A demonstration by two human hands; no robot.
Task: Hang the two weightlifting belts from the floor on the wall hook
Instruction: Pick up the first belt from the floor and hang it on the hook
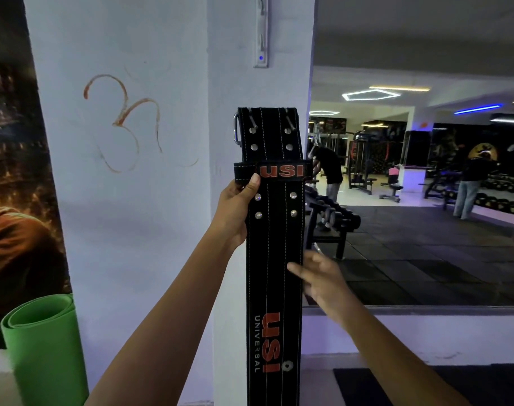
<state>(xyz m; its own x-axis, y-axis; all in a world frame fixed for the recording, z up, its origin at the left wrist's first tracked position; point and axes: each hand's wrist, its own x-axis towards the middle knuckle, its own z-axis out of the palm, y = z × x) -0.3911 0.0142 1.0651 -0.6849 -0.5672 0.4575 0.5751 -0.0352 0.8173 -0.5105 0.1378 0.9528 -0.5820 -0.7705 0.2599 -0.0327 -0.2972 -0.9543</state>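
Black stitched leather belt (274, 230), gripped by left hand (235, 209), hangs below white hook rail (261, 30), not hooked; right hand (320, 276) open beside it; second belt unseen.

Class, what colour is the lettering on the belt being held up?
Orange-red "USI" on the black belt, with white "UNIVERSAL" beside it; head view.

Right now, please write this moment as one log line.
left hand: holds belt upright | right hand: open, beside belt | hook rail: above, empty
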